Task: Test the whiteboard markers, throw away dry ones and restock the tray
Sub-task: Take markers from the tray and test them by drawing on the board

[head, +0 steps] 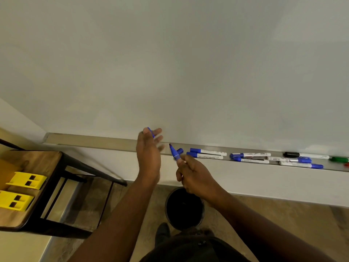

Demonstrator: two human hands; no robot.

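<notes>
My right hand [192, 174] grips an uncapped blue marker [174, 153], its dark tip pointing up-left toward the whiteboard [170, 63]. My left hand [149, 152] is raised beside it with the fingers spread, and the blue cap [151, 132] sits pinched between thumb and fingers. Several capped markers lie in the metal tray [113, 143]: blue ones [207, 154], a black one [306, 155] and a green one [339, 159]. A black bin [184, 208] stands on the floor below my hands.
A wooden side table [37, 165] with a black frame stands at the left and carries two yellow plastic holders [26, 179]. A red object shows at the tray's far right edge [347, 164]. My shoe [162, 233] is near the bin.
</notes>
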